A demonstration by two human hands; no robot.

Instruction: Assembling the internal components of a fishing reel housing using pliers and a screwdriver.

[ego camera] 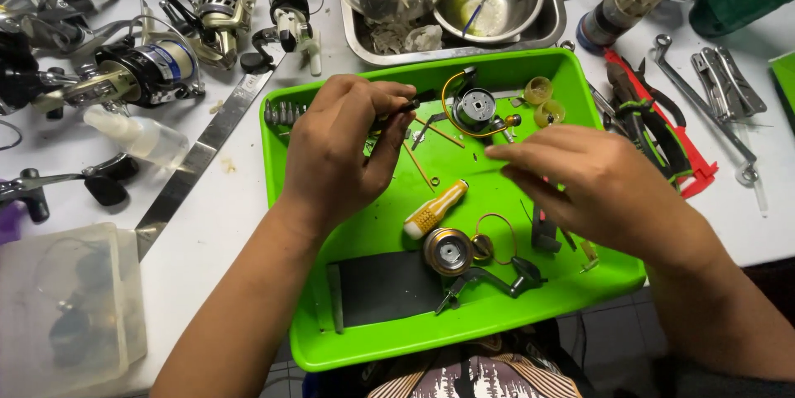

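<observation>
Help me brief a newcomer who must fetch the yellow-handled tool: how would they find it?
Start at the bright green tray on the white table. In its middle, between the two hands, lies a short screwdriver, just above a round metal spool. Its ribbed yellow-and-white handle sets it apart from the metal parts around.

Both forearms are bare from wrist to frame edge, with no sleeves, watch, bracelet or gloves in view. The left hand (pixel 335 154) and the right hand (pixel 592 183) carry no rings, and the nails are short. At six o'clock, a patterned garment (pixel 476 377) in brown, cream and dark tones covers the lap.
</observation>
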